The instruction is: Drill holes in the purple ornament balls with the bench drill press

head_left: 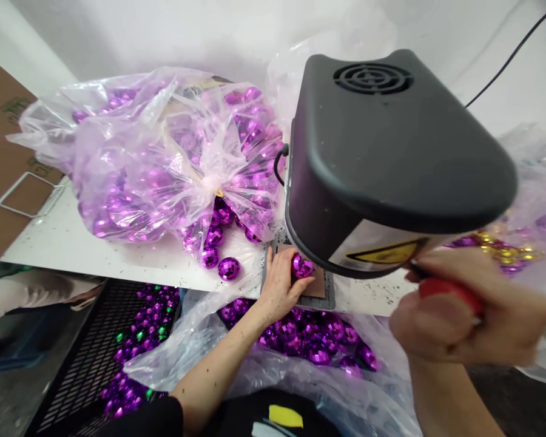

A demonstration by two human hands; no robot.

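My left hand [279, 282] is closed around a shiny purple faceted ball [302, 265], over the brown pad [317, 285] on the base plate of a bench press. Above and to the right looms the press's dark grey housing [391, 145], with a yellow warning label [386, 252] on its front. My right hand [473, 309], blurred by motion, wraps around a red knob [450, 297] at the housing's right side. A loose purple ball [229, 269] lies on the white table, left of my left hand.
A knotted clear bag [131, 176] of purple balls fills the table's left side. Below the table edge, an opened bag of purple balls [318, 340] rests before me. A black crate [73, 364] holds purple and green pieces. A cardboard box [4, 139] stands far left.
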